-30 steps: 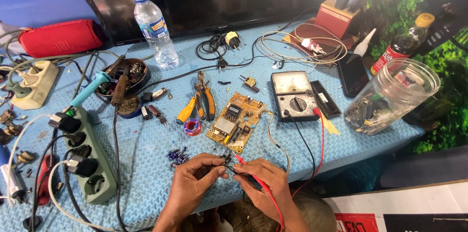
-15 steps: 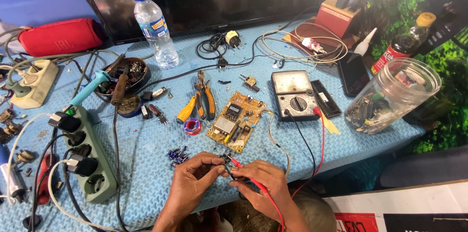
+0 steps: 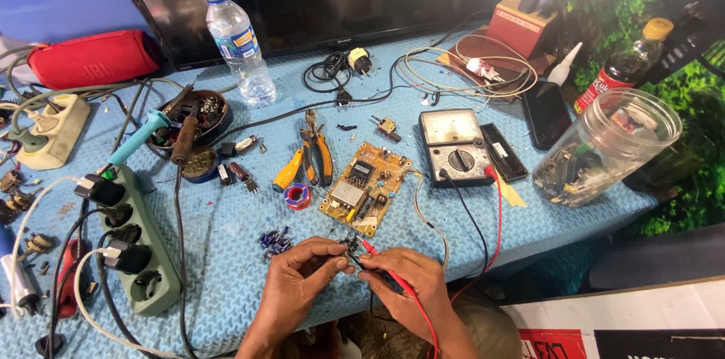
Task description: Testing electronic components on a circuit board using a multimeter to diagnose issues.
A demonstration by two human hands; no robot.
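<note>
Blue textured matting covers the table (image 3: 226, 238), cluttered with repair gear. At its near edge the left hand (image 3: 302, 276) pinches a small dark electronic component (image 3: 350, 244) in its grip, while the right hand (image 3: 404, 276) clenches a thin red test probe (image 3: 375, 252) whose tip touches that component. Just beyond the grip lies a yellow circuit board (image 3: 365, 189); farther right sits a grey analogue multimeter (image 3: 455, 147), and left of the board, orange-handled pliers (image 3: 311, 159).
</note>
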